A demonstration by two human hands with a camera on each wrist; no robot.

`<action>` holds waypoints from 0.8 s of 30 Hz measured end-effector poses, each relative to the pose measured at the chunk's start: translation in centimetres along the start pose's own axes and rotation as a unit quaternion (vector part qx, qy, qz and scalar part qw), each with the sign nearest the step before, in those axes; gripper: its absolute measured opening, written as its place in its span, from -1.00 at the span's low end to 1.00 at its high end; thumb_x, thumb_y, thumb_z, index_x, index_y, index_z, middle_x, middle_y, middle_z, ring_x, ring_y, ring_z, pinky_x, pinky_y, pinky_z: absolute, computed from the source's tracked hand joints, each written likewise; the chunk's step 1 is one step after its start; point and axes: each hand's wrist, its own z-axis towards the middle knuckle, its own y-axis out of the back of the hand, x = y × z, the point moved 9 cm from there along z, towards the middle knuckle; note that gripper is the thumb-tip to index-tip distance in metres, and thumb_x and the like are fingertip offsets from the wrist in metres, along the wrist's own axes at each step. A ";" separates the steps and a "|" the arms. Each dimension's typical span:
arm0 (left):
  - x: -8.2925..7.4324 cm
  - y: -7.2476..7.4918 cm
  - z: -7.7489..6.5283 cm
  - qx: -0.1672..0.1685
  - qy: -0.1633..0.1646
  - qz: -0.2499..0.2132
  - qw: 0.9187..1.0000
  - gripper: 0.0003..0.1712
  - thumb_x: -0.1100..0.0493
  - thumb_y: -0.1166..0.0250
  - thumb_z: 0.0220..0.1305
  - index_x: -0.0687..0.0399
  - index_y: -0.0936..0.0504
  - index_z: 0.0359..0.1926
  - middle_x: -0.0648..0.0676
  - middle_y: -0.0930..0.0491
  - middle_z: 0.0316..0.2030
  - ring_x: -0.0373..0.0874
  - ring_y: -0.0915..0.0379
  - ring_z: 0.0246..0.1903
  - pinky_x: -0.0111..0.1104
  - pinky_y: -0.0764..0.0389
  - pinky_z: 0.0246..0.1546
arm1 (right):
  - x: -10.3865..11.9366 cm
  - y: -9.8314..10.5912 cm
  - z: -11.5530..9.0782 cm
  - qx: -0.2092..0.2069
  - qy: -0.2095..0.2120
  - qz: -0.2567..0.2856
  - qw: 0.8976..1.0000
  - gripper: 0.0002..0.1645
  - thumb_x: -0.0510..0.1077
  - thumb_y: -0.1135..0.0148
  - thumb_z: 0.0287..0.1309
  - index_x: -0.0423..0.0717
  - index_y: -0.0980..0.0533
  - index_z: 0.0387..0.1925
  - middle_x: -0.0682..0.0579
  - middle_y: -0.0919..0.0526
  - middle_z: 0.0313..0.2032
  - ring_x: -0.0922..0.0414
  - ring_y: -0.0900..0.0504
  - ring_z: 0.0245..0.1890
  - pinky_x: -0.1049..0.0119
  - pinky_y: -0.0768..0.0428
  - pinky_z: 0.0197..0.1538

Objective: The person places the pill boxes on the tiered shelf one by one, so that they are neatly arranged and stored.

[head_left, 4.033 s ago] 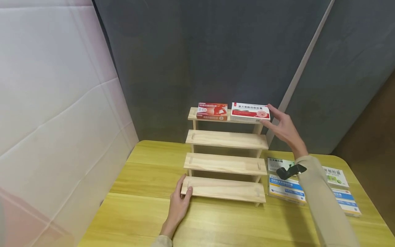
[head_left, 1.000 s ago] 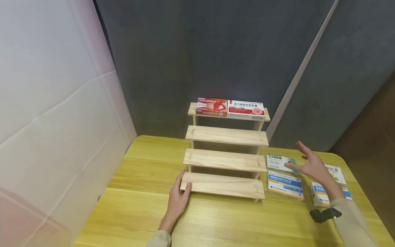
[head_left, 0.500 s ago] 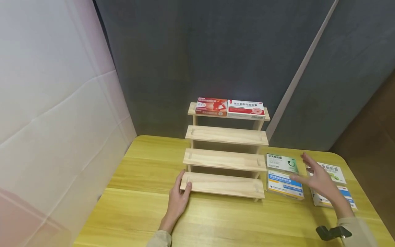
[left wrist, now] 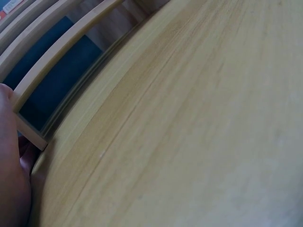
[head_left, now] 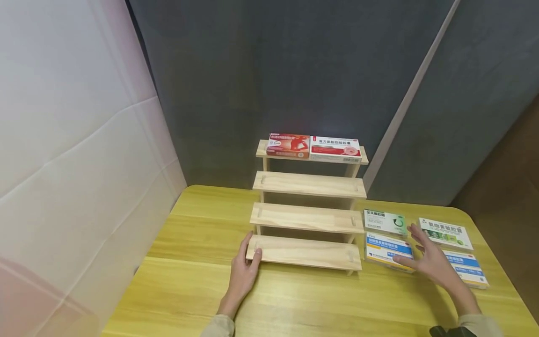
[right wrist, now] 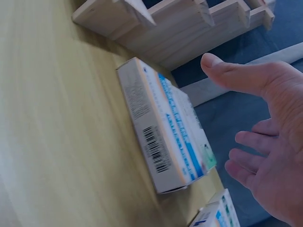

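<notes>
My left hand holds the left end of the lowest step of a pale wooden stepped display rack, thumb on top and fingers at the side. My right hand hovers above the near blue-and-white medicine box, thumb and fingers spread, holding nothing. In the right wrist view that box lies on the table, apart from the hand. Behind it lies a white-and-green medicine box. On the rack's top step, a red medicine box sits beside a white-and-red one.
Further right lie another white-and-green medicine box and a second blue-and-white box, partly covered by the right hand. The yellow wooden table meets a dark grey curtain behind and a white panel on the left.
My right hand let go of the white-and-red box, now against the red one on the top step, and came down to the boxes at right. My left hand has kept its hold.
</notes>
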 end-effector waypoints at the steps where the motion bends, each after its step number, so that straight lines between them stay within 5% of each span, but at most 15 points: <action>1: 0.0 0.0 0.0 -0.001 -0.001 0.000 1.000 -0.33 0.09 -0.19 0.49 0.07 -0.24 0.52 0.29 -0.31 0.45 0.31 -0.29 0.39 0.28 -0.55 0.14 | -0.2 -0.2 -0.1 -0.002 -0.003 0.001 1.000 0.37 0.00 -0.53 0.09 -0.35 0.20 0.58 -0.52 -0.08 0.48 -0.52 -0.20 0.38 -0.43 -0.31 0.27; 24: 0.1 -0.1 0.1 0.000 0.005 -0.005 1.000 -0.34 0.10 -0.19 0.49 0.06 -0.26 0.52 0.27 -0.31 0.46 0.28 -0.30 0.39 0.20 -0.61 0.12 | -3.4 -2.7 -0.4 0.017 -0.017 0.010 1.000 0.36 -0.04 -0.59 -0.05 -0.62 0.09 0.46 -0.68 -0.05 0.38 -0.63 -0.07 0.35 -0.54 -0.11 0.32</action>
